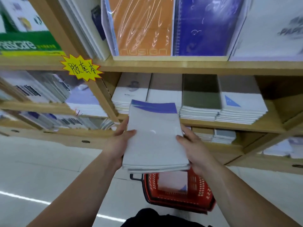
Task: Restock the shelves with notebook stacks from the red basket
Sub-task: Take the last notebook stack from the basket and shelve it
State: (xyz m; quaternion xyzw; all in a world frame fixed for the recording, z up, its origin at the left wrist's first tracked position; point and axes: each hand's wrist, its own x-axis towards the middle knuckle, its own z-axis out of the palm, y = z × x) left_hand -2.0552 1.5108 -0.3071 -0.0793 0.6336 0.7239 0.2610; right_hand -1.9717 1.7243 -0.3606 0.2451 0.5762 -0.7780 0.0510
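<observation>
head view: left hand point(118, 141) and right hand point(193, 148) each grasp a side of the notebook stack point(155, 136), held before the shelf point(196, 123). not yet shelved. red basket point(205, 194) below holds more.

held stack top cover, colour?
White-grey with a purple band at its far edge; head view.

You get bright, even light; glare streaks the orange wrapped cover point(144, 25); the shelf point(180, 66) bows toward the edges; its left end blurs.
</observation>
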